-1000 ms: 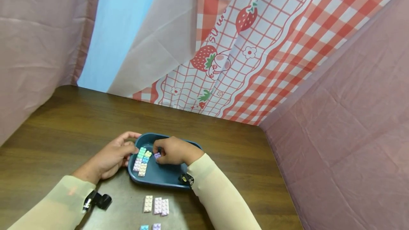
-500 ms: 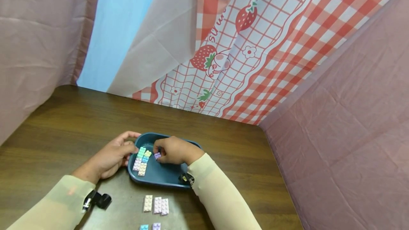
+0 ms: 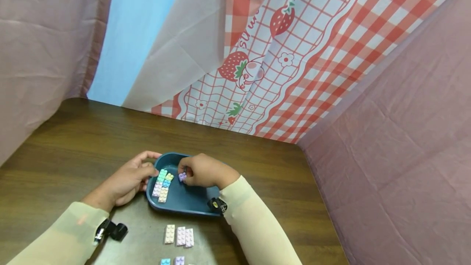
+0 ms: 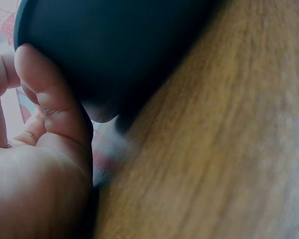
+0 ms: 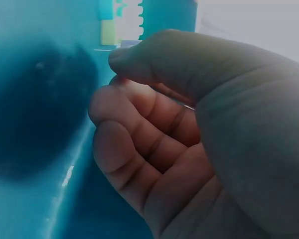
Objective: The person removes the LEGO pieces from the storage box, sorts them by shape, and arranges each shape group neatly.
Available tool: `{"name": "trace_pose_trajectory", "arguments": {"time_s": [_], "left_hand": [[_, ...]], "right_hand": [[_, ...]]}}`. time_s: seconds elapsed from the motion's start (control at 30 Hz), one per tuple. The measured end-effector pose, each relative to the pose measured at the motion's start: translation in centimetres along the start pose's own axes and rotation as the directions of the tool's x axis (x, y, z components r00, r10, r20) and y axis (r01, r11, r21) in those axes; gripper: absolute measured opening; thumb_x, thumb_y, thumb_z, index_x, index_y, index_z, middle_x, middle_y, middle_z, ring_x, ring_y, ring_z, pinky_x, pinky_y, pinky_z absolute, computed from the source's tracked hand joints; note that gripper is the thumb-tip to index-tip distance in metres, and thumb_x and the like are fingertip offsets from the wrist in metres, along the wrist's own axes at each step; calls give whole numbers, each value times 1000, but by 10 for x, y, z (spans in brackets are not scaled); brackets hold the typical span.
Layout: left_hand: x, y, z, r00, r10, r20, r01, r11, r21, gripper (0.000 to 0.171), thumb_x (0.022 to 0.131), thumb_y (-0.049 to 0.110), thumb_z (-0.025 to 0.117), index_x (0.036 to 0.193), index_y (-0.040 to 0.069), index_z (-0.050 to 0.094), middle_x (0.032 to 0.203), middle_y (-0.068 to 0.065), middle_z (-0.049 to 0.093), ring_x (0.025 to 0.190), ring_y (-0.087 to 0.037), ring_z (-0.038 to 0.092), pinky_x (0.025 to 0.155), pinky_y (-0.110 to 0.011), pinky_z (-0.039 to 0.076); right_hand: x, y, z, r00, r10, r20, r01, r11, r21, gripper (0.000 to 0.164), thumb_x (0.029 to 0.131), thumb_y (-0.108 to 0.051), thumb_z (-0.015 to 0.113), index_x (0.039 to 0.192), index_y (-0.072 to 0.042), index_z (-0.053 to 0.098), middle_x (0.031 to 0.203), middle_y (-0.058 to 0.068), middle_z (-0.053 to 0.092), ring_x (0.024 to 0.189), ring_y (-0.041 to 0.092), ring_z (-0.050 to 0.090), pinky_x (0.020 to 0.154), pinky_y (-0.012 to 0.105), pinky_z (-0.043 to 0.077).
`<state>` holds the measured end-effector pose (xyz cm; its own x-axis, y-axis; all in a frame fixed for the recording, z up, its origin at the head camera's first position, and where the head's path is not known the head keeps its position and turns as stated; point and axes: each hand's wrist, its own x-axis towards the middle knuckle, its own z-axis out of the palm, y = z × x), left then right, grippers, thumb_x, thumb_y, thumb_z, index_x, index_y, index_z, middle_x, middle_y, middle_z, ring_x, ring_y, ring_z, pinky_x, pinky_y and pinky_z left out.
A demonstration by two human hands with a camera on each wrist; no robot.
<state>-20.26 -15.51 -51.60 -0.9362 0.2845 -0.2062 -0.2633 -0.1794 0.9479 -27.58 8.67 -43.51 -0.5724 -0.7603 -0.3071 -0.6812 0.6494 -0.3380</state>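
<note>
My left hand (image 3: 126, 179) grips the left end of a dark blue tray (image 3: 195, 203), its thumb on the rim. In the left wrist view the thumb (image 4: 52, 94) lies against the tray's outer wall. Over the tray floor, my right hand (image 3: 206, 171) pinches a small purple toy brick (image 3: 182, 176) between thumb and fingers. Most of that brick is hidden by the thumb in the right wrist view. Left of it inside the tray lie a mint brick (image 3: 162, 174), a yellow brick (image 3: 169, 177), a blue brick (image 3: 167, 183), a lilac brick (image 3: 157, 189) and a cream brick (image 3: 163, 194).
On the wooden table (image 3: 265, 162) in front of the tray lie a cream brick (image 3: 169, 234) and two pale lilac bricks (image 3: 180, 236). Nearer still, a blue brick (image 3: 165, 261) and a purple brick (image 3: 179, 261) are cut by the frame edge. Cloth curtains surround the table.
My right hand has shifted slightly up and to the right, with the purple brick in its pinch. The left hand keeps its hold on the tray.
</note>
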Motion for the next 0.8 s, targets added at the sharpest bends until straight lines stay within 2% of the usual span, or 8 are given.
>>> {"name": "trace_pose_trajectory", "arguments": {"time_s": [0.4,0.8], "left_hand": [[0,0,1,1000,1,3,-1,1000,-1,63,95,6,62,151,12,34,104,-14,62,74,-15,56,56,-25,54],[0,2,1,1000,-5,-9,5,1000,16,63,95,7,63,152,13,35,106,-15,61,77,-17,57,58,-26,54]], "right_hand": [[-18,-7,-8,997,-46,-66,46,999,6,7,96,-21,72,100,-23,67,77,-9,58,68,2,54,58,18,45],[-45,-14,-15,992,-53,-113,54,999,8,11,95,-22,74,104,-23,68,76,-11,59,67,1,54,58,17,47]]}}
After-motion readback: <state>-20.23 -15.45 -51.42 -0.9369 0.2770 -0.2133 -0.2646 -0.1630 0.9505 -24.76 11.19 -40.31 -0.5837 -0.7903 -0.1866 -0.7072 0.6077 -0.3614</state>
